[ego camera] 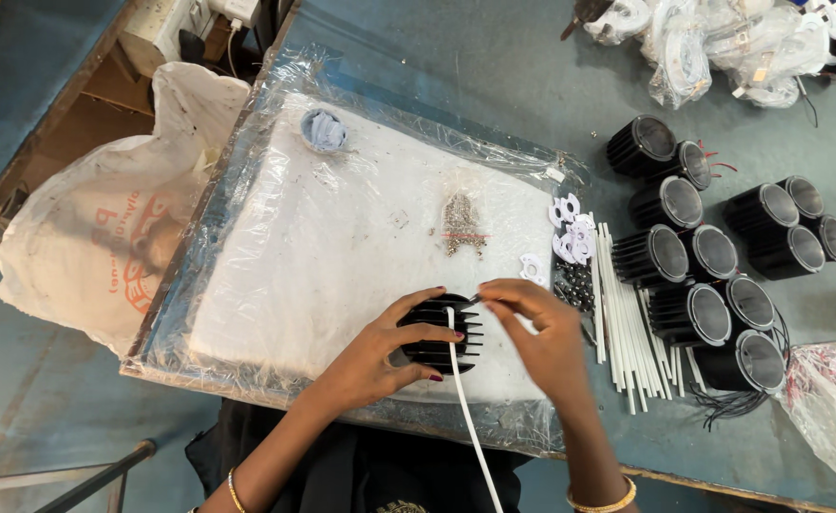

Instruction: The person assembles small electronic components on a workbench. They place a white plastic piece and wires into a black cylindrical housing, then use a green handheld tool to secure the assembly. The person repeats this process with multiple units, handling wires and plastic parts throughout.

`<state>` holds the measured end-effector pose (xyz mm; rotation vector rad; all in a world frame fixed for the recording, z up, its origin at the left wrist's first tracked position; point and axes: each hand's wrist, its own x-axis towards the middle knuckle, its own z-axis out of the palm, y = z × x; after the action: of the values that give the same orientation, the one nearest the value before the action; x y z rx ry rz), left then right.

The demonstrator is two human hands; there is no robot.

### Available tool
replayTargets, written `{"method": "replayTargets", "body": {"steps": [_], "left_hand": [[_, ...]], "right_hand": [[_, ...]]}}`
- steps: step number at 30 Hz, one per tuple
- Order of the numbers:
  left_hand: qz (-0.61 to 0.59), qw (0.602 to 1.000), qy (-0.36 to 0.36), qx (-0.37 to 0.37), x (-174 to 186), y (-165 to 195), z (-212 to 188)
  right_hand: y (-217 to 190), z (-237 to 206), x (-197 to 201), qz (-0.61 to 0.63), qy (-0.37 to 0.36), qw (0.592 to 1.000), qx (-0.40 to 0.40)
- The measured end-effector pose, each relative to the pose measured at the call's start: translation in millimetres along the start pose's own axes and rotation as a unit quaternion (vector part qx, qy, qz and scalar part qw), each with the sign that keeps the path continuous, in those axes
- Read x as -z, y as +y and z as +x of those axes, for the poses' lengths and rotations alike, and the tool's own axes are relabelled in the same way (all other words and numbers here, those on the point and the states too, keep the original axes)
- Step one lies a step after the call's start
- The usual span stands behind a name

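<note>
Centrally, at the 6 o'clock edge of the white foam pad (342, 247), a black finned heat sink (441, 332) lies flat under both hands. The left hand (380, 356) clasps it from the 9 o'clock side, fingers curled over the fins and thumb along the near rim, a firm closed hold. The right hand (541, 332) sits at 3 o'clock of the part, thumb and forefinger pinched together on what looks like a small screw or wire end; the item is too small to identify. A white cable (470, 418) runs from the part's centre toward 6 o'clock.

Judged step: fitting the cable or a fastener into the heat sink. The next move would call for fine fingertip alignment while the left hand keeps the part from turning.

Outward: a screw pile (463, 228) at 12 o'clock, white clips (570, 233) and white sleeves (627, 313) at 3 o'clock, finished black housings (712, 275) beyond, and a plastic bag (95, 218) at 9 o'clock.
</note>
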<state>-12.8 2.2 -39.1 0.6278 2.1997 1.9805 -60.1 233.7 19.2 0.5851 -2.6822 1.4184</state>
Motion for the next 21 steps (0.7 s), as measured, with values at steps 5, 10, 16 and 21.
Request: {"method": "replayTargets", "body": {"steps": [5, 10, 16, 21], "left_hand": [[-0.002, 1.000, -0.001, 0.008, 5, 1, -1], [0.000, 1.000, -0.004, 0.013, 9, 1, -2], [-0.002, 1.000, -0.005, 0.010, 12, 0, -3], [-0.006, 1.000, -0.009, 0.011, 14, -1, -4]], "right_hand": [[-19, -1, -22, -0.040, -0.006, 0.998, 0.058], [-16, -2, -33, -0.068, 0.009, 0.994, 0.086], [-11, -2, -32, -0.056, -0.009, 0.996, 0.073], [-11, 9, -19, -0.035, -0.094, 0.994, 0.033]]}}
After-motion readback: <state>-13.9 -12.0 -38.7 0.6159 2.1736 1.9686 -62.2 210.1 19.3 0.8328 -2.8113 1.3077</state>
